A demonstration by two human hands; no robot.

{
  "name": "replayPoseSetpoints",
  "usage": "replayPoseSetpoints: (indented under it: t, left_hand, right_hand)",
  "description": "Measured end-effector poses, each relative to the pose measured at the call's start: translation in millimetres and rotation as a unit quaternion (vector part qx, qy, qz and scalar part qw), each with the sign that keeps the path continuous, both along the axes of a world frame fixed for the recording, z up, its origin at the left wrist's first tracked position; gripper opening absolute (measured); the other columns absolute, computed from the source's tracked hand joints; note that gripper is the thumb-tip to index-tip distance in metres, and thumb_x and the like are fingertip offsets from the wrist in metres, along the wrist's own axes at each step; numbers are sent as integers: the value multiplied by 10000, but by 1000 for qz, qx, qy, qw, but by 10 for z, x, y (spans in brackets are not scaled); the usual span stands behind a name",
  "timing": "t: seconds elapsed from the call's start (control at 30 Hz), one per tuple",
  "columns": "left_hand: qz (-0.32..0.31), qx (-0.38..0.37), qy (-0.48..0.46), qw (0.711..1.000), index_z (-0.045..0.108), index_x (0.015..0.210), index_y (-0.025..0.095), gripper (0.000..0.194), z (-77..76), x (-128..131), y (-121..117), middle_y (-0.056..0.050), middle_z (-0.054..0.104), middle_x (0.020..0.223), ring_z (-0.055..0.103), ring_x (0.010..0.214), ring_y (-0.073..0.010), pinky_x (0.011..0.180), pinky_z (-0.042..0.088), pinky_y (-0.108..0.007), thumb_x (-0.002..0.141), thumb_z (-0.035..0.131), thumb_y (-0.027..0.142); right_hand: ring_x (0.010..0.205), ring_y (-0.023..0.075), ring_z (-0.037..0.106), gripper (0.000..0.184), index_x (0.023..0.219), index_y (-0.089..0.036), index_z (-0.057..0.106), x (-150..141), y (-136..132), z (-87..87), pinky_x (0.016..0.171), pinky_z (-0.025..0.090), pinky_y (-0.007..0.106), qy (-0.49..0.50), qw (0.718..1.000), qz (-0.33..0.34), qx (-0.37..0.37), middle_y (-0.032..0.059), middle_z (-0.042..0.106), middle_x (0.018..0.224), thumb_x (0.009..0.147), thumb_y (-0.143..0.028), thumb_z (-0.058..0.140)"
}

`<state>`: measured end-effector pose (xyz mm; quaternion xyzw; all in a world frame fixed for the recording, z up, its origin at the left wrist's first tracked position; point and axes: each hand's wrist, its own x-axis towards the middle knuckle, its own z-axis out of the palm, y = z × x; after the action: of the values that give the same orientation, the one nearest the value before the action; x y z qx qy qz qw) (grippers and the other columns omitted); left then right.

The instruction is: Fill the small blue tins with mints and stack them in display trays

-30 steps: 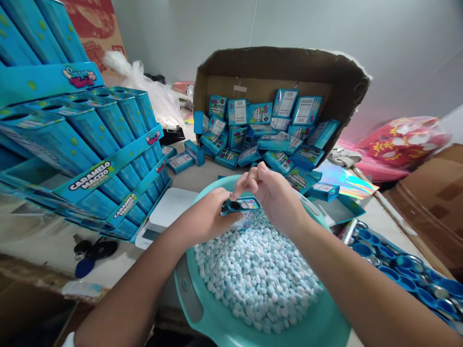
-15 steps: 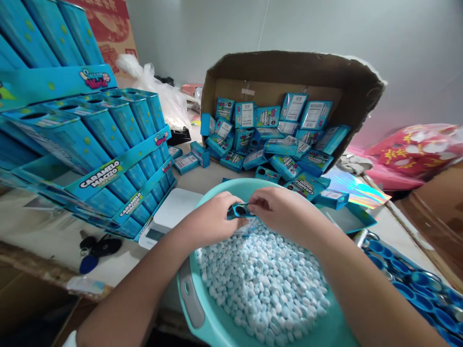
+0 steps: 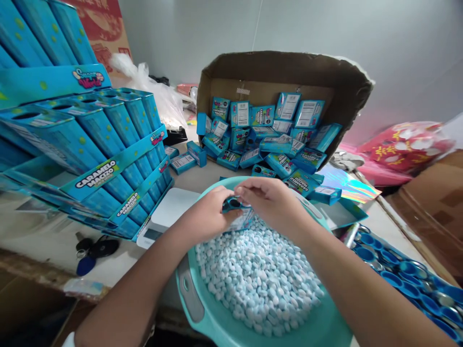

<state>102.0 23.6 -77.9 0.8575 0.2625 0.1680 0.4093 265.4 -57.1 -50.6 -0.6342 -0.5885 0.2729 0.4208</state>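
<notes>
My left hand (image 3: 208,212) is closed round a small blue candy box (image 3: 241,220) with a dark round hole in its top. The box is tilted above a turquoise tub (image 3: 213,333), over the heap of pale blue and white candies (image 3: 260,282) inside it. Right at the box's top edge, my right hand (image 3: 277,201) has thumb and fingers pinched together. Whatever lies between those fingertips is too small to make out. Part of the box is covered by my left fingers and thumb.
A brown carton (image 3: 314,72) lies open behind the tub, with many blue boxes spilling out. To the left stand a tiered blue display (image 3: 108,168) and a white scale (image 3: 173,205). Keys (image 3: 103,246) rest near the table edge; a tray of blue rings (image 3: 392,278) is at right.
The candy box has turned and tipped, so more of its printed side shows. My right fingers have shifted left across its top. The whole view has swung slightly.
</notes>
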Motion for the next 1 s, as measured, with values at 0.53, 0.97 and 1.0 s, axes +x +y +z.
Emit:
replayPoseSetpoints:
  t: [0.53,0.97,1.0]
  left_hand:
    - [149,31,-58,987,608,1257,206,389,-77,38,71,-84,597,1279,602,1173,-242,1007,513,-381,891,617,338]
    - [108,46,-10,993,616,1270,230,393,-34,8,23,-80,616,1251,636,1108,-249,954,524,-368,909,605,386]
    - [107,44,-11,993,616,1270,226,395,-34,7,25,-83,616,1249,633,1114,-250,943,526,-367,908,606,385]
  right_hand:
    - [1348,526,412,1297,1539,-43,321,-472,-148,-532,1025,433,622,-363,875,287,-146,366,337,1521,556,-727,820]
    - [738,288,676,518,1230,-114,635,-467,-48,-469,596,456,323,-324,875,317,-168,162,742,943,825,-420,737]
    - [685,265,652,430,1174,-121,664,-452,-59,-421,557,415,306,-334,872,319,-162,139,737,872,836,-383,716]
